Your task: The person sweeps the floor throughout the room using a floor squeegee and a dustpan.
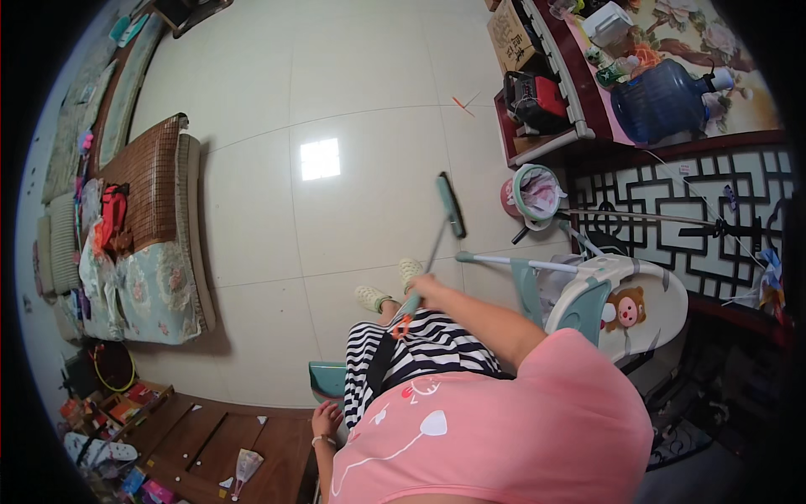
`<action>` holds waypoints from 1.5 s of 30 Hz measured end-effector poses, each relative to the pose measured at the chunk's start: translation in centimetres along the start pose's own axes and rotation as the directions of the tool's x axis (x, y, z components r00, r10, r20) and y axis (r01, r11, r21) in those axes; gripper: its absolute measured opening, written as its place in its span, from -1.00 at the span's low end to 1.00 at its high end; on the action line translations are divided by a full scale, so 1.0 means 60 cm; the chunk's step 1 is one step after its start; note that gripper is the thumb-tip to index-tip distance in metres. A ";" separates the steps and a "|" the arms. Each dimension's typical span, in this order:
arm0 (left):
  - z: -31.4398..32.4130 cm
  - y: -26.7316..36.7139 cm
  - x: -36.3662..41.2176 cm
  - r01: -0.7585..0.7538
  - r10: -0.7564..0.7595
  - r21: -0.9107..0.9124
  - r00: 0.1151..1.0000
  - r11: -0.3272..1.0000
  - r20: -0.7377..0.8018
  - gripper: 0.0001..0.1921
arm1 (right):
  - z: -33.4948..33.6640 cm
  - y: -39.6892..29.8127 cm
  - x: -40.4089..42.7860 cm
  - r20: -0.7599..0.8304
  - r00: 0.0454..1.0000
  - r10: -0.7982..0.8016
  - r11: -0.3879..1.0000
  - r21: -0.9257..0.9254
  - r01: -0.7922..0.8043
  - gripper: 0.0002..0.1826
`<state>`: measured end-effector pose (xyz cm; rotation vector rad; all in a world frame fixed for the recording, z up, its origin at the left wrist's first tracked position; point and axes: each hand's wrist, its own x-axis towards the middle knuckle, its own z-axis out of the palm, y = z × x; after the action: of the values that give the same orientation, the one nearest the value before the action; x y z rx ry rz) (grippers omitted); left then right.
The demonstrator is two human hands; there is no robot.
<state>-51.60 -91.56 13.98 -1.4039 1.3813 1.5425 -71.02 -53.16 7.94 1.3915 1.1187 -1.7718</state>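
Observation:
My right hand (428,287) is closed around the handle of a green broom (451,205), whose dark bristles rest on the tiled floor (371,208) beyond my feet. An orange loop hangs at the near end of the handle. My left hand (327,418) is low at my left side, beside a green dustpan (327,378); its fingers are partly curled, and whether they hold the dustpan's handle is hidden. Small orange and thin dark bits (465,104) lie on the floor farther out.
At right stand a lined waste bin (535,195), a child's high chair (667,296) with a bear toy, and a table bearing a large blue water bottle (658,104). A cushioned sofa (164,290) is at left; a brown wooden surface (245,441) lies at lower left.

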 end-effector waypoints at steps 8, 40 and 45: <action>0.322 0.279 -0.098 -0.226 0.012 0.401 0.882 0.888 0.472 -0.49 | 0.116 -0.022 -0.111 0.398 0.917 -0.004 0.963 0.249 -0.104 -0.85; 0.750 0.067 -0.066 0.359 -0.757 0.667 0.286 0.653 0.587 -0.90 | -0.346 0.041 0.037 -0.594 0.804 -0.026 0.957 0.218 0.192 -0.92; 0.781 0.073 -0.060 0.104 -0.738 0.776 0.406 0.623 0.538 -0.89 | -0.366 0.040 0.054 -0.539 0.842 -0.009 0.912 0.341 0.228 -0.93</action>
<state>-68.60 -47.55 13.17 -0.3636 0.6488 0.9287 -60.06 -34.58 2.29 2.2021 1.1760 -1.8211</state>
